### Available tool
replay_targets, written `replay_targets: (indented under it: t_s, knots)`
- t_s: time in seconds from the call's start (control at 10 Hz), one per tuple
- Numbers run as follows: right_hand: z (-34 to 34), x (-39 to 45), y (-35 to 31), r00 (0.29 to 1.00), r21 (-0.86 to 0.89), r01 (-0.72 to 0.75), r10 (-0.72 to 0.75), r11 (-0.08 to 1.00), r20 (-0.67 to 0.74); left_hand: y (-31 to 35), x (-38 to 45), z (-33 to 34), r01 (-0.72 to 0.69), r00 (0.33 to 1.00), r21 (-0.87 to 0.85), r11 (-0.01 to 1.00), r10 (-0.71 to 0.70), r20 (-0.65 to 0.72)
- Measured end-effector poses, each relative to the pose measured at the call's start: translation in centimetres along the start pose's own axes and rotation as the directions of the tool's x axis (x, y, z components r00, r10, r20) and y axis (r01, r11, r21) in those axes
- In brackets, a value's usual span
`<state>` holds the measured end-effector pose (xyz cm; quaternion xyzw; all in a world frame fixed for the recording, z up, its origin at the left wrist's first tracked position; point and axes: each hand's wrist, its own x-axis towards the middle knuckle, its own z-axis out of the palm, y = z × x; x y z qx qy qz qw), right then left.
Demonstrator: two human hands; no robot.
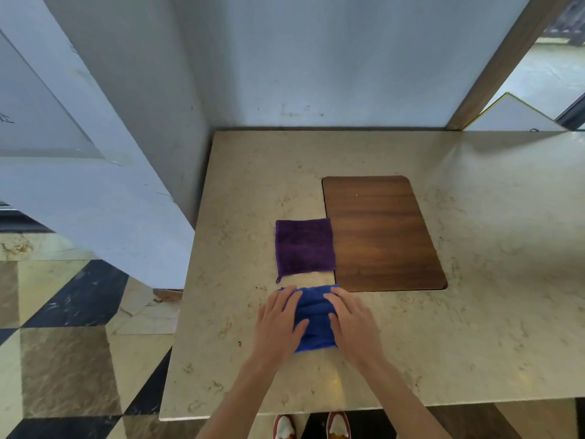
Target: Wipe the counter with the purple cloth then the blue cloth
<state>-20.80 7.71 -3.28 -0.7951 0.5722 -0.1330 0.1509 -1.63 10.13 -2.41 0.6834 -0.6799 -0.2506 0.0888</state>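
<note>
Palms down, my left hand (278, 321) and right hand (351, 321) lie flat, fingers spread, on the blue cloth (313, 324) near the tabletop (474, 312) front; purple cloth (304, 247) rests beyond, touching the wooden board (383, 236). I judge blue-cloth wiping underway; next, sweeping strokes.

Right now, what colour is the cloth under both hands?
Blue: the blue cloth lies under the left hand and right hand, clearest in the head view.

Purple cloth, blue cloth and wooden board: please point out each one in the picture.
purple cloth (305, 247), head view, middle of the flat fabric.
blue cloth (315, 318), head view, bunched fabric showing between the two hands.
wooden board (383, 236), head view, middle of its top face.
</note>
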Motion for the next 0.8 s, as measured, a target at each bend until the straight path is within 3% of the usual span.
replay_targets:
  t_s: [0.1, 0.2, 0.4, 0.6, 0.7, 0.8]
  knots:
    - [0.5, 0.9, -0.1, 0.982, -0.061, 0.175, -0.171, 0.983, 0.075, -0.1, 0.6, 1.9, -0.006, 0.99, 0.127, 0.992, -0.012, 0.143]
    - [1.9, 1.0, 1.2, 0.947, -0.097, 0.106, -0.071, 0.99, 0.312, -1.2, 0.2, 3.5, 0.036, 0.975, 0.201, 0.979, -0.078, 0.209]
    - [2.6, 0.5, 2.7, 0.888, -0.176, 0.141, -0.046, 0.974, 0.458, -2.9, 0.2, 3.7, 0.029, 0.957, 0.273, 0.962, -0.105, 0.27]
    - [0.8, 1.2, 2.4, 0.839, -0.155, 0.129, -0.025, 0.979, 0.543, -1.5, 0.1, 2.3, 0.076, 0.946, 0.267, 0.961, -0.154, 0.285]
    - [-0.6, 1.1, 2.7, 0.848, -0.088, 0.071, -0.014, 0.994, 0.53, -0.7, -0.8, 1.2, 0.116, 0.959, 0.236, 0.965, -0.17, 0.225]
    - [-2.2, 1.1, 3.3, 0.863, -0.01, 0.0, 0.004, 1.0, 0.505, 0.1, -1.6, -0.5, 0.17, 0.98, 0.07, 0.983, -0.176, 0.09]
